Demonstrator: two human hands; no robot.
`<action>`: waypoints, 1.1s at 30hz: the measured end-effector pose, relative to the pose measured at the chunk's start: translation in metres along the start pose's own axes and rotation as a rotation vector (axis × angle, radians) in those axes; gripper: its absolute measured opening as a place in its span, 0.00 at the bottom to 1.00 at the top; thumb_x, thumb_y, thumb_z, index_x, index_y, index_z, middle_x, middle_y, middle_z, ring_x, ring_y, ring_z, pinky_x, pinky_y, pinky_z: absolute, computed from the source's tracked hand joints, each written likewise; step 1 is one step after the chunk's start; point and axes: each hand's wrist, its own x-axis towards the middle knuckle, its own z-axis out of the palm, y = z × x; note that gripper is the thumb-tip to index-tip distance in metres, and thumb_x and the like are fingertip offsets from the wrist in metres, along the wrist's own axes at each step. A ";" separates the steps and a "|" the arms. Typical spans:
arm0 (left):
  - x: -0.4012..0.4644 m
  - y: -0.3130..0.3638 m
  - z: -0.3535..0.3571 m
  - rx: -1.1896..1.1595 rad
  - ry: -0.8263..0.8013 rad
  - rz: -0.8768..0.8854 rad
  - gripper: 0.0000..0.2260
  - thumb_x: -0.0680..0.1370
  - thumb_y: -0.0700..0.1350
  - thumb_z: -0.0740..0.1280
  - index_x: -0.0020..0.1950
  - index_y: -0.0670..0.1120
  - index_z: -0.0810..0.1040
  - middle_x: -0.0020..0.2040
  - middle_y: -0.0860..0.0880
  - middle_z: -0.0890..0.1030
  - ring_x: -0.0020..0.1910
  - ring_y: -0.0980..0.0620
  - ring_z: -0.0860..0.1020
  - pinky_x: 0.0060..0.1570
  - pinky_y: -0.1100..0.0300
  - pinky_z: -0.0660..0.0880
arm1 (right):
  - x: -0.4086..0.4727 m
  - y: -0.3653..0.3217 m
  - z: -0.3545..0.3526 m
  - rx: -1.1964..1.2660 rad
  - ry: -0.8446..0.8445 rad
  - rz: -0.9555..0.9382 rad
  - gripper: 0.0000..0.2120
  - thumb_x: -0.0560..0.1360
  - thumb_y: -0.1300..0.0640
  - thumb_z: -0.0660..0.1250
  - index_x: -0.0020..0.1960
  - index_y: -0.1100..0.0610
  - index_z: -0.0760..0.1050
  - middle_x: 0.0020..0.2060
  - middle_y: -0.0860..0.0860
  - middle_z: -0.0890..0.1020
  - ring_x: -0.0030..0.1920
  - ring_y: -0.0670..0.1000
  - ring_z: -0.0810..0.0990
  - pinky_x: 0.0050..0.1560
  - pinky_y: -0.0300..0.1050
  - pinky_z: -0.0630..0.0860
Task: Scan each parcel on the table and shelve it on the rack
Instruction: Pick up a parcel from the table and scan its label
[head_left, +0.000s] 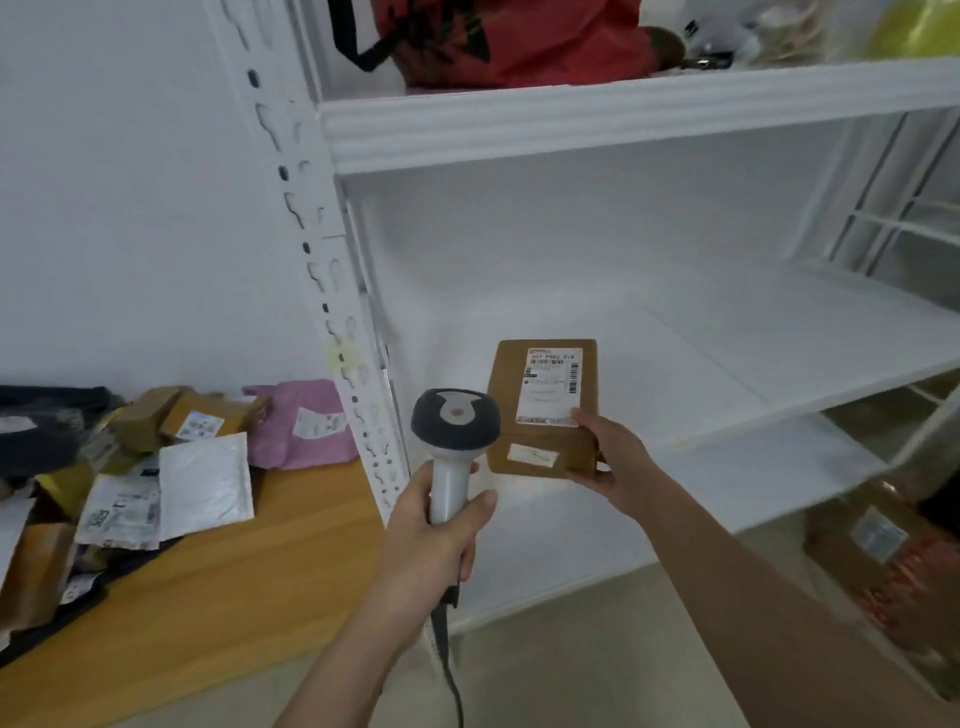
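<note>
OK: left hand (434, 540) wrapped around the grey handle of the barcode scanner (453, 441), dark head up, cable hanging below. Right hand (615, 467) grips the brown parcel (543, 410) by its lower right corner, label facing up, held in front of the white rack (571, 124), over its middle shelf. More parcels (171, 467) piled on the wooden table (234, 571) at left.
</note>
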 end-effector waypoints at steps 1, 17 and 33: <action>0.014 -0.002 0.013 -0.006 0.037 -0.002 0.09 0.78 0.46 0.69 0.57 0.53 0.75 0.29 0.46 0.71 0.24 0.53 0.69 0.31 0.58 0.71 | 0.018 -0.005 -0.003 -0.016 -0.032 0.003 0.23 0.72 0.51 0.74 0.64 0.55 0.73 0.57 0.53 0.80 0.55 0.55 0.80 0.48 0.53 0.83; 0.151 -0.037 0.118 -0.100 0.334 -0.023 0.09 0.78 0.41 0.68 0.57 0.48 0.75 0.27 0.48 0.69 0.23 0.52 0.67 0.26 0.59 0.68 | 0.220 -0.023 0.013 -0.181 -0.154 -0.099 0.27 0.77 0.55 0.69 0.74 0.48 0.65 0.60 0.52 0.76 0.57 0.52 0.78 0.49 0.42 0.80; 0.158 -0.056 0.114 -0.096 0.403 -0.049 0.09 0.78 0.41 0.68 0.57 0.50 0.76 0.27 0.49 0.69 0.24 0.52 0.68 0.29 0.57 0.69 | 0.238 0.010 0.061 -0.853 -0.214 -0.784 0.17 0.75 0.59 0.70 0.62 0.46 0.78 0.75 0.51 0.57 0.74 0.55 0.52 0.73 0.47 0.58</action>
